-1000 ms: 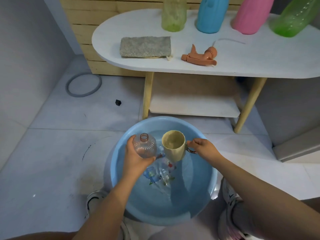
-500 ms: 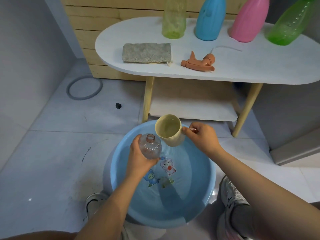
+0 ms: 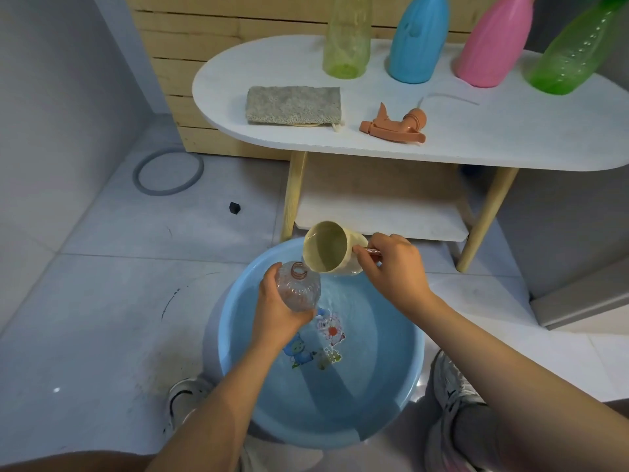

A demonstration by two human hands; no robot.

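Closest to us is the blue basin (image 3: 391,369) on the floor between our shoes, with water in it and cartoon stickers on the bottom. Over its far side, our left hand (image 3: 275,311) is wrapped around the clear ribbed bottle (image 3: 299,289), holding it nearly upright with the open neck pointing up. Our right hand (image 3: 394,267) grips the beige cup (image 3: 332,248) by its handle, tipped so the lip sits just above the bottle's mouth. We'd say the pour is only starting (we can't make out a stream, or how full the bottle is). Further back on the white table (image 3: 510,137), the orange spray head (image 3: 394,126) lies beside a grey cloth (image 3: 292,104), so filling and then screwing that on look like what's left.
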